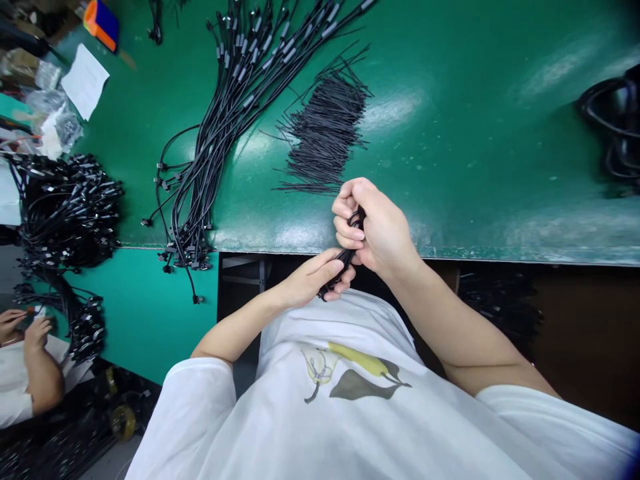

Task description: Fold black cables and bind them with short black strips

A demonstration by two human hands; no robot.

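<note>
A black cable [346,257], folded into a slim bundle, is held just off the front edge of the green table. My left hand [324,275] is closed round its lower part. Higher up, my right hand [371,223] has its fingers curled over the upper end, where small loops show between them. Whether a tie is in those fingers is hidden. Just beyond my right hand lies a pile of thin black twist ties [327,130]. Left of them, a long bunch of black cables [220,133] with small plugs hangs partly over the edge.
The green table [475,133] stretches away in front. More coiled black cables [615,123] lie at far right. A big heap of cables [70,213] sits at left, near a co-worker's hands [35,330]. White paper [85,81] and an orange-and-blue box [101,25] are at upper left.
</note>
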